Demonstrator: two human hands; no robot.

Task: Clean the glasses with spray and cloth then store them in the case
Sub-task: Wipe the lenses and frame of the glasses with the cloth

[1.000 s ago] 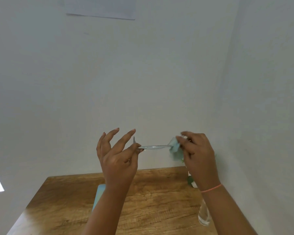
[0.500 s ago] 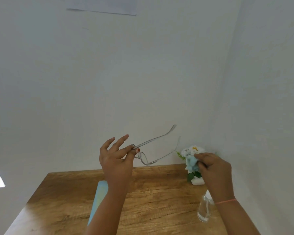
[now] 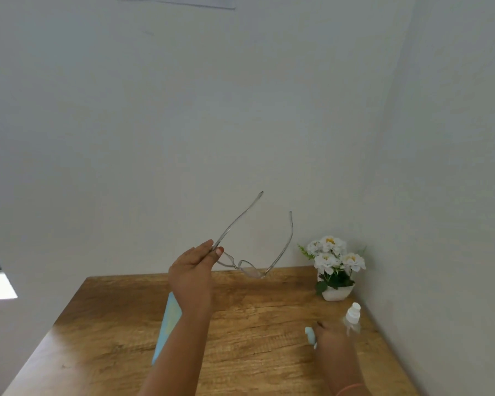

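Head view: left hand (image 3: 192, 270) pinches thin clear-framed glasses (image 3: 251, 268), right hand (image 3: 330, 335) clutches crumpled pale-blue cloth (image 3: 311, 337).

Clear-framed glasses (image 3: 249, 270) aloft, temples unfolded; blue cloth (image 3: 310, 335) beside spray bottle (image 3: 353, 312).

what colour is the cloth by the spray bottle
The cloth is light blue; head view shows it.

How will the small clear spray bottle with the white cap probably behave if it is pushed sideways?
The small clear spray bottle stands upright, tall and narrow, so a sideways push high up would probably tip it. Its round body might then roll on the smooth wooden table. It looks like thin plastic, so likely light.
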